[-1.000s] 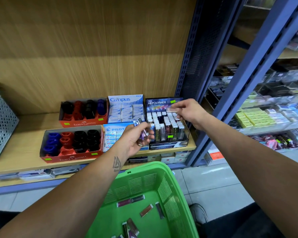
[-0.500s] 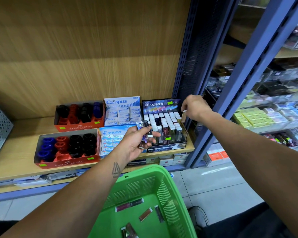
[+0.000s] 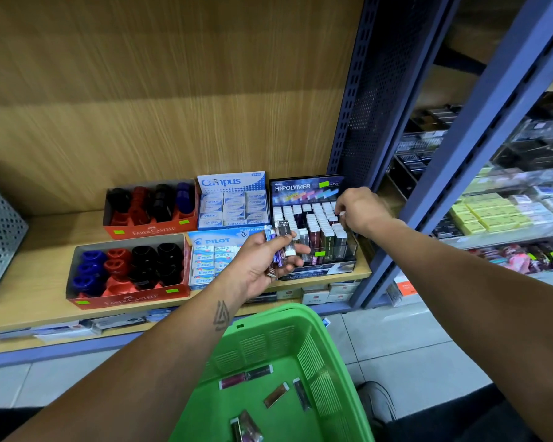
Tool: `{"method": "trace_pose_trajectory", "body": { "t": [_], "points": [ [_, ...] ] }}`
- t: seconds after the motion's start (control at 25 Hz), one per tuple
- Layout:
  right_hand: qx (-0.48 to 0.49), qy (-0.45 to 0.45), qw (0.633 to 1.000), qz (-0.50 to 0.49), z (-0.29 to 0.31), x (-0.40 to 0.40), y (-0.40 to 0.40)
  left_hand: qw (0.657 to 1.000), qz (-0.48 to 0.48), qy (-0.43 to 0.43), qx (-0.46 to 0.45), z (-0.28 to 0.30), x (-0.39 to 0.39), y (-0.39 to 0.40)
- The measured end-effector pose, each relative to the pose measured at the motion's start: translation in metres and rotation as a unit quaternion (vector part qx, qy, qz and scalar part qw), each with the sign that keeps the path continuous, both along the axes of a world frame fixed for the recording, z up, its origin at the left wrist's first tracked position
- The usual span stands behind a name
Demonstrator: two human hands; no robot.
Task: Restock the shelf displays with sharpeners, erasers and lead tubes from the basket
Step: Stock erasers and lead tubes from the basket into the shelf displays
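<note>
"FABER-CASTELL" runs along the two red cardboard sharpener trays (image 3: 126, 299) (image 3: 152, 230), "Campus" heads the white-blue eraser box (image 3: 231, 183), "PILOT" the light-blue eraser box (image 3: 217, 241), and "HI-POLYMER" the black lead-tube display (image 3: 304, 188).

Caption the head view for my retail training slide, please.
Right hand slots a lead tube into the black Hi-Polymer display while left hand holds spare lead tubes above the green plastic basket.

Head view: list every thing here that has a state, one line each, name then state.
left hand: palm up, gripping a bunch of lead tubes
right hand: pinching one tube at the display's right side
Hi-Polymer display: nearly full, tubes upright
green basket: a few tubes lying loose inside
front sharpener box: open, full
Pilot eraser box: open, stocked
</note>
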State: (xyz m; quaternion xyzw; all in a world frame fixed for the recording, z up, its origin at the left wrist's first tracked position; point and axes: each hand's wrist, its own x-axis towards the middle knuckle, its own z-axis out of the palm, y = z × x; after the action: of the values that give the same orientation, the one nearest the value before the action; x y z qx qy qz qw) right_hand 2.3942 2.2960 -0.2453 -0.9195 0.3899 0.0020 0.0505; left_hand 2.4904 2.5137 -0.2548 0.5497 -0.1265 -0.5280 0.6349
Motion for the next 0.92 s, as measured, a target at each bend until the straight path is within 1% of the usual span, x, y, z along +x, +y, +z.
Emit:
{"method": "trace_pose_trajectory", "body": {
  "t": [0.12, 0.2, 0.24, 0.28, 0.32, 0.36, 0.4, 0.44, 0.48, 0.52, 0.56, 0.6, 0.68, 0.72, 0.76, 0.8, 0.84, 0.88, 0.92],
  "points": [
    [-0.010, -0.020, 1.000, 0.015, -0.007, -0.006, 0.002, 1.000, -0.004, 0.018, -0.001, -0.001, 0.000, 0.001],
    [-0.032, -0.031, 0.999, 0.006, -0.004, -0.010, 0.002, 1.000, -0.007, 0.026, 0.002, 0.001, -0.002, 0.002],
    [-0.042, -0.052, 0.998, 0.004, 0.002, -0.009, 0.005, 1.000, -0.011, 0.023, 0.004, 0.003, -0.002, 0.003],
    [-0.022, -0.095, 0.995, 0.000, 0.010, -0.007, 0.010, 1.000, -0.015, 0.020, 0.004, 0.005, -0.003, 0.003],
    [0.041, -0.156, 0.987, -0.002, 0.020, -0.003, 0.017, 1.000, -0.017, 0.014, 0.003, 0.006, -0.003, 0.003],
    [0.146, -0.210, 0.967, 0.002, 0.030, 0.000, 0.026, 1.000, -0.015, 0.013, -0.001, 0.008, -0.004, 0.003],
    [0.268, -0.236, 0.934, 0.010, 0.040, 0.003, 0.038, 1.000, -0.009, 0.010, -0.002, 0.009, -0.005, 0.003],
    [0.364, -0.225, 0.904, 0.016, 0.046, 0.005, 0.050, 1.000, -0.002, 0.009, -0.006, 0.010, -0.007, 0.002],
    [0.430, -0.198, 0.881, 0.025, 0.049, 0.006, 0.058, 1.000, 0.004, -0.001, -0.009, 0.011, -0.008, 0.001],
    [0.459, -0.187, 0.868, 0.028, 0.048, 0.008, 0.064, 1.000, 0.009, -0.008, -0.011, 0.013, -0.009, 0.001],
    [0.466, -0.200, 0.862, 0.020, 0.047, 0.009, 0.069, 1.000, 0.014, -0.012, -0.013, 0.015, -0.010, 0.000],
    [0.466, -0.227, 0.855, 0.010, 0.046, 0.010, 0.072, 1.000, 0.022, -0.005, -0.020, 0.015, -0.010, -0.001],
    [0.489, -0.301, 0.818, -0.023, 0.046, 0.010, 0.071, 0.998, 0.046, 0.017, -0.030, 0.019, -0.009, -0.001],
    [0.492, -0.317, 0.810, -0.022, 0.047, 0.008, 0.070, 0.998, 0.061, 0.019, -0.024, 0.022, -0.008, -0.001],
    [0.460, -0.299, 0.836, -0.003, 0.048, 0.006, 0.069, 0.996, 0.082, 0.012, -0.012, 0.022, -0.005, -0.001],
    [0.393, -0.240, 0.887, 0.033, 0.050, 0.003, 0.067, 0.995, 0.102, 0.001, 0.003, 0.020, -0.002, 0.001],
    [0.299, -0.145, 0.940, 0.078, 0.049, 0.002, 0.065, 0.993, 0.116, -0.006, 0.012, 0.018, 0.002, 0.003],
    [0.213, -0.055, 0.968, 0.120, 0.045, 0.003, 0.063, 0.992, 0.123, -0.009, 0.019, 0.015, 0.005, 0.005],
    [0.156, 0.001, 0.977, 0.146, 0.041, 0.003, 0.063, 0.992, 0.124, -0.006, 0.021, 0.012, 0.007, 0.006]
  ]
}}
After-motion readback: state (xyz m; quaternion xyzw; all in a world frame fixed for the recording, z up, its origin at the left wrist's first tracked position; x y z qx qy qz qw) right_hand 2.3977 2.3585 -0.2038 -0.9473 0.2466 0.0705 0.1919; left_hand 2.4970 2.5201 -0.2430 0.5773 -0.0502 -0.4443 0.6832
